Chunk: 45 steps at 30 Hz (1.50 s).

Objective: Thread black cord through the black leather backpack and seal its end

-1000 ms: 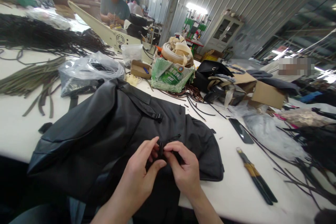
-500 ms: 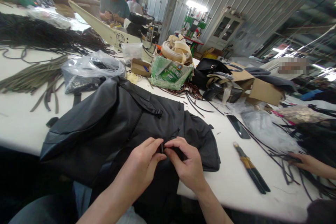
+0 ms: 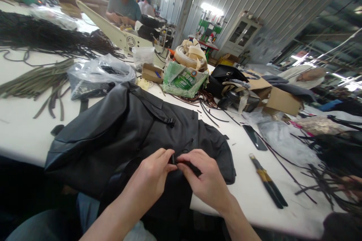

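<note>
A black backpack (image 3: 113, 120) lies flat across the table's front edge, with a strap and buckle (image 3: 170, 122) on its upper side. Over its lower part, my left hand (image 3: 157, 169) pinches a small black fitting (image 3: 173, 159) between thumb and fingers. My right hand (image 3: 203, 175) meets it from the right, its thumb and forefinger closed against the fitting's side; what exactly they pinch is too small to make out. Pliers (image 3: 267, 182) with dark handles rest on the table to the right of my hands.
A phone (image 3: 255, 137) and clear plastic (image 3: 285, 139) lie right. Behind the backpack stand a green box (image 3: 183, 79) of tape rolls and a bag of parts (image 3: 98, 75). Cord bundles (image 3: 36, 79) lie left. At right, another person's hand (image 3: 352, 184) holds dark strips (image 3: 325, 188).
My two hands stay together at the small black fitting with only slight finger movement. The other person's hand at right has moved rightward and lifted a bunch of dark strips.
</note>
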{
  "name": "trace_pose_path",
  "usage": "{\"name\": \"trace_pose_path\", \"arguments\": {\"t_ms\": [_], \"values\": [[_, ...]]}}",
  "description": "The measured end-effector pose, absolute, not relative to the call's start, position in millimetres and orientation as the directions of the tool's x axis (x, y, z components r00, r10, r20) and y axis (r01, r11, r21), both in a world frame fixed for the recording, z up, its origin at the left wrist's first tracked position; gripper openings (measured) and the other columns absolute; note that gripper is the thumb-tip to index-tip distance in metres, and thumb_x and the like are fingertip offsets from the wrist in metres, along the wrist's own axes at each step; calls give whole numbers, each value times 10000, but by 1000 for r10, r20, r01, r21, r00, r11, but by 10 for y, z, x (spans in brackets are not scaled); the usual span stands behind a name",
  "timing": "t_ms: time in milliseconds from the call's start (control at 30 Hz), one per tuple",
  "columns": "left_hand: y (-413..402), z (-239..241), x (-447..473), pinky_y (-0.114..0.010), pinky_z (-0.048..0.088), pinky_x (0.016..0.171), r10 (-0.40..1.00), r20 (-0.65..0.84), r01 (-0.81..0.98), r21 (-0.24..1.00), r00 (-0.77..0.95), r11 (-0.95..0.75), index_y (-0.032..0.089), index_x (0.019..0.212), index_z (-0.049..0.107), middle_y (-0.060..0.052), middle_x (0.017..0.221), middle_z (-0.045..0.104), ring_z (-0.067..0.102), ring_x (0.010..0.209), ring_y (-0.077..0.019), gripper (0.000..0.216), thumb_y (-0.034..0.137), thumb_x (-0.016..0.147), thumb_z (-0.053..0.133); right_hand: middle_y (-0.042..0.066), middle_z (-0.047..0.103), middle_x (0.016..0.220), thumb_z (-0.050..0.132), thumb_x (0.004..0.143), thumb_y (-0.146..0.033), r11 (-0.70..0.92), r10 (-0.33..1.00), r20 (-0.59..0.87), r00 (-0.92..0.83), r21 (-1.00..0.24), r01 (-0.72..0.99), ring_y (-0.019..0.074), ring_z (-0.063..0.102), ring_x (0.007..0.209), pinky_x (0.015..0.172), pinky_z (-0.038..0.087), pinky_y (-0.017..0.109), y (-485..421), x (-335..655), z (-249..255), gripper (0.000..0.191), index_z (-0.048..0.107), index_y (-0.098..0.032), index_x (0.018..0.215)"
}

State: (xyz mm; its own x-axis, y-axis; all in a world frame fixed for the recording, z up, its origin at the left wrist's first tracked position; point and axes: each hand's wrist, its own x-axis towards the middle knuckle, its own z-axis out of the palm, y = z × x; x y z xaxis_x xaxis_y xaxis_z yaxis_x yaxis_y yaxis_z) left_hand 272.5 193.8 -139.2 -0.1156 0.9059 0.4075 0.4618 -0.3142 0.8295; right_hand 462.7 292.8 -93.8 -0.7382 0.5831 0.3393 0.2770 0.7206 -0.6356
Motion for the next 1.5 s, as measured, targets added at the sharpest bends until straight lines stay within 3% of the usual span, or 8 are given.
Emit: {"name": "trace_pose_path", "arguments": {"t_ms": [200,567,833,1000,1100,1233,1400,1500], "values": [[1923,-1421,2733,-216,629,857,905,413,447,832,-104,-328,217,1378,637,-44,1073,677,733,949,-153,364,40,1083,517,18,816,985,638,1085,-149,712,535,227,-814,-640,289,197,720,894,872,521,377,2967,4577,-921,178,785,-242,1046],[1939,-1380,2698,-244,571,759,917,367,389,876,-156,-284,203,1245,714,-36,973,689,709,852,-159,259,84,1075,560,18,800,922,743,998,-160,684,593,358,-722,-697,216,203,726,872,832,558,355,2923,4526,-1046,94,777,-247,1000],[1961,-1300,2704,-299,537,802,965,189,321,939,-183,-123,237,1168,771,-17,957,733,705,860,-179,200,157,1014,673,16,815,952,745,1010,-144,681,606,391,-693,-706,196,205,746,897,860,576,363,2943,4547,-1122,125,785,-261,1029],[1920,-1308,2736,-304,594,732,956,-76,100,989,-283,108,217,1452,611,-11,983,776,731,781,-191,636,287,859,827,19,807,979,729,1033,-153,699,606,422,-675,-688,197,202,748,921,854,577,356,2923,4552,-1144,127,777,-264,1073],[1881,-1274,2715,-265,524,524,942,-186,86,972,-280,218,199,1214,638,2,777,730,665,565,-165,398,541,1011,625,29,805,988,696,1055,-144,767,551,486,-678,-616,181,209,744,924,873,563,388,2912,4535,-1134,145,764,-262,1105],[1906,-1203,2714,-225,361,308,925,-368,-26,930,-93,367,235,898,561,-12,723,694,547,373,-130,587,813,962,476,42,809,1016,636,1092,-149,846,466,533,-706,-501,180,217,730,925,901,545,431,2906,4517,-1131,177,759,-267,1142],[1999,-1176,2723,-199,388,286,913,-403,-128,910,-55,394,232,819,547,31,634,605,548,374,-126,586,813,872,605,39,800,1017,610,1113,-156,882,420,559,-715,-436,178,213,718,936,906,530,433,2917,4521,-1100,176,751,-260,1138],[2025,-1164,2679,-194,385,297,916,-400,-119,912,-35,394,222,772,559,31,577,581,538,368,-125,557,765,883,617,51,795,1065,705,1087,-251,864,452,547,-704,-466,193,233,717,992,933,536,438,2926,4546,-1029,87,745,-261,1164]]}}
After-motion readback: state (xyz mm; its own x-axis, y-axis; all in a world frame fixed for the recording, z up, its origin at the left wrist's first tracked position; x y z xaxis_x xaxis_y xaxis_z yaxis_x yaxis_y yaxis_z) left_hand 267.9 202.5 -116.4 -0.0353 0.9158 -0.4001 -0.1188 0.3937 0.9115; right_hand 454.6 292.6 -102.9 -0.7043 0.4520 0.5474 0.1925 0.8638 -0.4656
